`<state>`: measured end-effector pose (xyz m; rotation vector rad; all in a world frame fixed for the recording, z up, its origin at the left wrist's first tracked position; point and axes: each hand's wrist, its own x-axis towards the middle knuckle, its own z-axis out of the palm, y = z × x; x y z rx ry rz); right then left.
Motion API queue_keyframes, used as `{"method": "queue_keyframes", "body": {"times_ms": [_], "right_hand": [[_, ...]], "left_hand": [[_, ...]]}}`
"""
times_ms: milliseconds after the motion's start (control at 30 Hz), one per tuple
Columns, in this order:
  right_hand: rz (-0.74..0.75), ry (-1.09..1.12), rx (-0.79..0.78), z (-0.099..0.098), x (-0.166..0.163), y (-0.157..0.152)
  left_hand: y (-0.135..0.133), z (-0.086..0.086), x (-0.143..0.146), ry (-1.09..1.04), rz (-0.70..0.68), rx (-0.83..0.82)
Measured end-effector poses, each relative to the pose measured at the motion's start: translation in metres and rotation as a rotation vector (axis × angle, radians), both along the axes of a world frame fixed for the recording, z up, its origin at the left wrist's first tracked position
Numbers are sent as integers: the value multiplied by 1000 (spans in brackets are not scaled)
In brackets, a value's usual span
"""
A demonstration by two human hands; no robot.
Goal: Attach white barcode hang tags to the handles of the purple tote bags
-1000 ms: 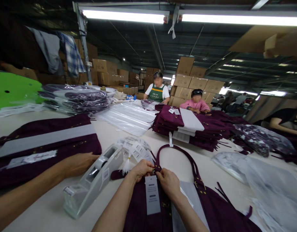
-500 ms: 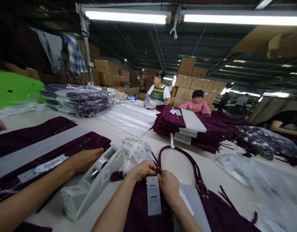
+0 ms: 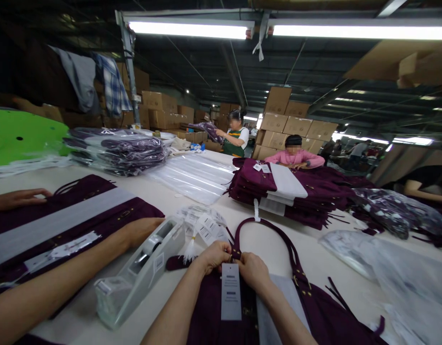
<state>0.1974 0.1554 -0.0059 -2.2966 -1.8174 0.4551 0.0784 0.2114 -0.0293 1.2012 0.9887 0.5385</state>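
A dark purple handbag (image 3: 332, 314) with a pale wrapping band lies before me, its looped handle (image 3: 291, 239) standing up. My left hand (image 3: 215, 257) is closed, fingertips pinching the bag at the left base of the handle. Facing it, my right hand (image 3: 254, 271) is also closed on the bag there, the fingertips of both hands almost meeting. A grey hang tag (image 3: 231, 292) hangs just below my fingers. What exactly lies between the fingertips is partly hidden. Beside my left forearm lies a bunch of white printed tags (image 3: 208, 227).
A tape dispenser (image 3: 142, 270) stands at left. Beyond it, a co-worker's arms (image 3: 87, 261) reach over another purple bag (image 3: 95, 201). Stacked purple bags (image 3: 278, 187), clear plastic sheets (image 3: 197, 175) and bagged goods (image 3: 116, 148) lie farther back. Loose plastic bags (image 3: 397, 268) lie at right.
My hands stay at the handle base with little movement; the hang tag shifts slightly right. The co-worker's far hand at left reaches onto the other bag. A person behind lifts a plastic-wrapped item.
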Motion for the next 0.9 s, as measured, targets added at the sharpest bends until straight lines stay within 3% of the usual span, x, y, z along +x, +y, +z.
{"method": "queue_keyframes", "body": {"times_ms": [267,633,900], "right_hand": [[61,100,77,9,6,-5],[35,272,236,5,-6,2],[59,297,259,-8,-15,2]], "left_hand": [[-4,-3,-2,-9,186,92],[-18,20,-13,-108,400,181],[-28,9,-7,-176,548,198]]}}
